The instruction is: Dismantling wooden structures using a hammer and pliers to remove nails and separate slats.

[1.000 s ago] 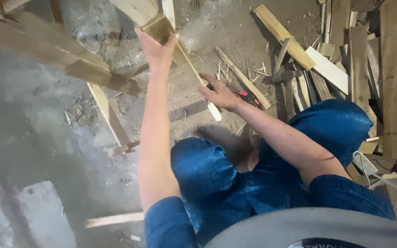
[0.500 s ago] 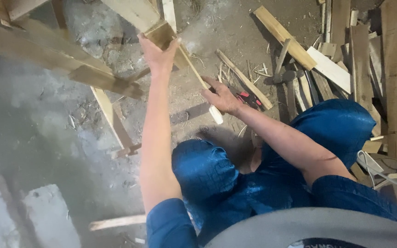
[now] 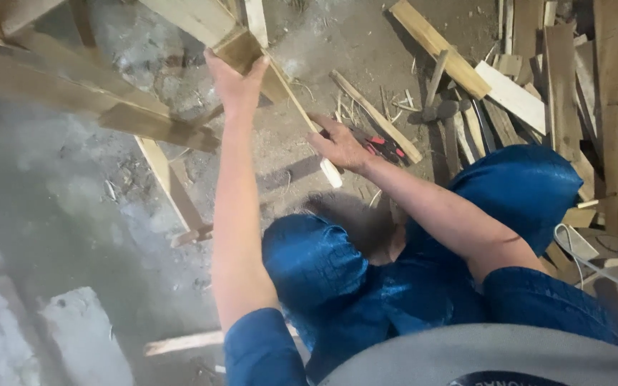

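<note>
My left hand (image 3: 235, 80) reaches up and grips the corner of a wooden frame (image 3: 202, 21) where its slats meet, fingers wrapped over the joint. My right hand (image 3: 337, 145) holds a thin slat (image 3: 302, 114) that runs down from that joint, gripping it near its lower end. The frame's long beam (image 3: 73, 93) stretches to the left, with a leg (image 3: 169, 186) reaching down to the floor. My knees in blue cloth (image 3: 523, 189) are below my arms.
A pile of loose boards and offcuts (image 3: 581, 86) lies at the right. A hammer (image 3: 434, 96) and a red-handled tool (image 3: 384, 148) rest on the dirty concrete floor (image 3: 66, 214) near my right hand. A lone slat (image 3: 180, 343) lies at the bottom.
Both hands stay on the frame and the slat. The view has shifted slightly; the right hand has slid a little down the slat.
</note>
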